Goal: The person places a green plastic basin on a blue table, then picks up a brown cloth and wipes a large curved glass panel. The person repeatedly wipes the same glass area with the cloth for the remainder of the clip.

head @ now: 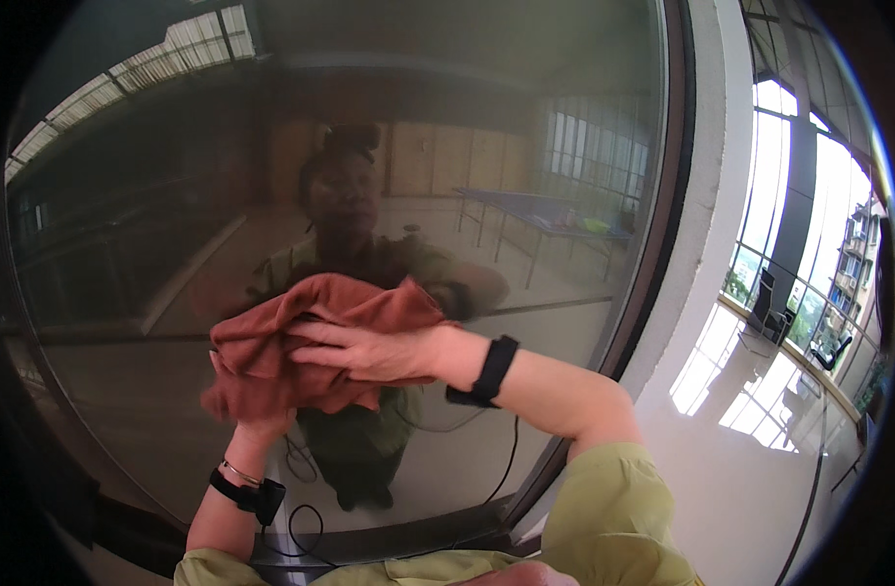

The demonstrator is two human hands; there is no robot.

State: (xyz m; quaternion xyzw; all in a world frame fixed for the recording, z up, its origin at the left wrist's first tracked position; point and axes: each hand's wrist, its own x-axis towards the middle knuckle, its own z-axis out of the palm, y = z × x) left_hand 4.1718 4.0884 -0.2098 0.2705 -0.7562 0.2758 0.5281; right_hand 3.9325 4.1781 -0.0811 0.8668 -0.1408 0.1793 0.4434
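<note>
A bunched reddish cloth (pixel 330 300) lies against a large glass pane (pixel 447 95) in front of me. My right hand (pixel 367 351) rests on the cloth with its fingers spread over the folds, pressing it to the glass. My left hand (pixel 260 425) is at the cloth's lower left, mostly covered by it; a fingertip shows at the left edge. Black straps sit on both wrists, and a thin bracelet is on the left one. The glass mirrors a person, a table and a room.
A dark frame (pixel 671 190) borders the pane, with a white wall edge (pixel 703 190) beside it. A black cable (pixel 512 461) hangs near the lower frame. Chairs (pixel 769 315) stand by tall windows at the far right, above a shiny floor (pixel 711 469).
</note>
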